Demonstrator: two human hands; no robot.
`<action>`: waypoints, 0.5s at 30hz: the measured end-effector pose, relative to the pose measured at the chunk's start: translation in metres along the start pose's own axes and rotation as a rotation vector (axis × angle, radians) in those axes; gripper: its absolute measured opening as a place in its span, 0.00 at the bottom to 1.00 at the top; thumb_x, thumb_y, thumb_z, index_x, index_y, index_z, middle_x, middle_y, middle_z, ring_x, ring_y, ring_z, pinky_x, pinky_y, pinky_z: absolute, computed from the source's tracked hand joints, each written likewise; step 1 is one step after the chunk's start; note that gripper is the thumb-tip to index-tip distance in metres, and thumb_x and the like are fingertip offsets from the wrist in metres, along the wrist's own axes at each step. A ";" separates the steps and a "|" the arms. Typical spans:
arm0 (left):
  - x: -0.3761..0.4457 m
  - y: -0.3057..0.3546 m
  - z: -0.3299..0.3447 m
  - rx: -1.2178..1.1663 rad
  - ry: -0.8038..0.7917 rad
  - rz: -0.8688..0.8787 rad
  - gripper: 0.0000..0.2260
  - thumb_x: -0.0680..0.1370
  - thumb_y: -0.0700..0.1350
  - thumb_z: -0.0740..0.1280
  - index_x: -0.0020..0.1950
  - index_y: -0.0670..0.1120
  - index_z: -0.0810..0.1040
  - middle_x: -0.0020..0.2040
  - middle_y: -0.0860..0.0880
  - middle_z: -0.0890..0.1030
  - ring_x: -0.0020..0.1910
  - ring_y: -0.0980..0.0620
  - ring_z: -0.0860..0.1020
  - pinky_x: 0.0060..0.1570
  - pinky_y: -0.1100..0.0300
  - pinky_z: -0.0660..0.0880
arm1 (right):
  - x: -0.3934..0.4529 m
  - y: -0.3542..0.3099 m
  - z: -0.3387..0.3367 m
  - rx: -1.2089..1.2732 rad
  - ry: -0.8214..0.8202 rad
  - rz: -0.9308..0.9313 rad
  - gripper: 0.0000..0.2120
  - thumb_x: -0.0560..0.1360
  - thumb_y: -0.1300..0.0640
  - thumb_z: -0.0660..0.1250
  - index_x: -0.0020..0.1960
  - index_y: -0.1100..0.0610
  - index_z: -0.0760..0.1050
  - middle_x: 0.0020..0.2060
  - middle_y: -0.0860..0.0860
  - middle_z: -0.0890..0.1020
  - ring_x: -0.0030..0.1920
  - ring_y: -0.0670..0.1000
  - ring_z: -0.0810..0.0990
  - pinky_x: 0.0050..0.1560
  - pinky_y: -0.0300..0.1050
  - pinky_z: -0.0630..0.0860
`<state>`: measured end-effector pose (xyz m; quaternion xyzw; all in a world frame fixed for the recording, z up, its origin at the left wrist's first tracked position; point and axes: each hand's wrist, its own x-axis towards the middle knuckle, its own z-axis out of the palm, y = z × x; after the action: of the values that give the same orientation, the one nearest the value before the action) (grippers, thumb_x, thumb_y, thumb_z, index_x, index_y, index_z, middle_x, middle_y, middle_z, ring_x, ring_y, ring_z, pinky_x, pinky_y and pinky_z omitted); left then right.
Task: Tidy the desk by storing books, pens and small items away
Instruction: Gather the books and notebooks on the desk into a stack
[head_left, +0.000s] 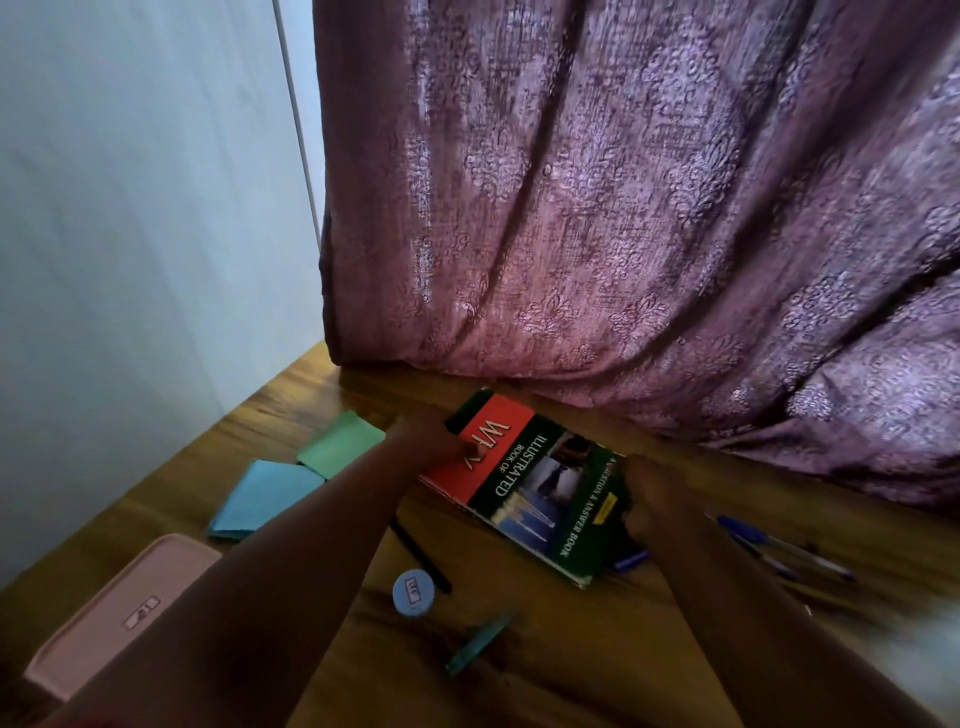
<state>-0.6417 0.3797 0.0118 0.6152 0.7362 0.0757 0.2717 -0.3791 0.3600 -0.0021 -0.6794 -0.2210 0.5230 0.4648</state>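
head view is looking pretty dim and smeared, so both hands are hard to read. the book (530, 486) is lying flat on the wooden desk (519, 649) at centre frame, just below the purple curtain (623, 208). left hand (423, 434) is reaching to its red end, grip unclear. right hand (657, 501) is curling over its right edge, hiding part of the cover. blue pens (779, 548) are blurring out at right.
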 end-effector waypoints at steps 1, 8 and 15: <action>0.000 -0.001 -0.003 -0.045 -0.055 -0.005 0.32 0.67 0.65 0.73 0.67 0.54 0.73 0.61 0.48 0.79 0.54 0.48 0.79 0.50 0.59 0.75 | 0.006 0.001 -0.002 0.025 -0.029 0.018 0.10 0.75 0.62 0.63 0.55 0.64 0.74 0.50 0.62 0.78 0.42 0.55 0.77 0.37 0.41 0.76; -0.002 0.001 -0.024 -0.242 -0.060 -0.002 0.31 0.67 0.61 0.75 0.64 0.46 0.76 0.57 0.46 0.80 0.49 0.49 0.80 0.46 0.60 0.73 | -0.017 -0.029 -0.013 0.099 -0.189 0.158 0.15 0.76 0.60 0.64 0.61 0.64 0.74 0.50 0.62 0.80 0.54 0.60 0.78 0.57 0.57 0.74; -0.057 0.068 -0.043 -0.701 -0.289 0.300 0.19 0.71 0.41 0.75 0.61 0.43 0.78 0.54 0.46 0.83 0.48 0.52 0.83 0.50 0.58 0.79 | -0.101 -0.097 -0.080 0.086 -0.087 -0.171 0.10 0.79 0.63 0.58 0.41 0.59 0.73 0.25 0.55 0.79 0.29 0.54 0.78 0.27 0.47 0.76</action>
<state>-0.5989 0.3507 0.0960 0.5902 0.5223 0.2736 0.5514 -0.3235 0.2945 0.1340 -0.6140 -0.2755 0.5196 0.5264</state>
